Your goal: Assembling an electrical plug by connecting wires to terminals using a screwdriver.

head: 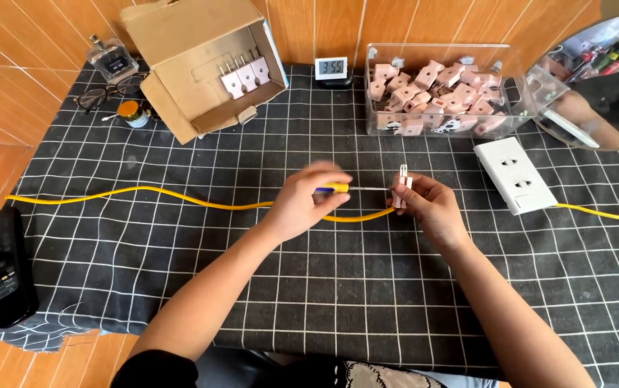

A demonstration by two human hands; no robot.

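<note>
Mid-counter [180, 287]: our left hand [302, 205] is closed on a yellow-handled screwdriver [338, 187], shaft lying level, tip pointing right at the pink plug [403, 181] pinched upright in our right hand [424, 205]. Yellow cable [144, 191] runs beneath both.

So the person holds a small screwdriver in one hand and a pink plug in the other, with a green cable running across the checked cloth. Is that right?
Not quite: the cable is yellow, not green, as the head view shows. The rest holds: the left hand holds a small screwdriver, the right hand holds a pink plug, and the cable runs across the checked cloth.
</note>
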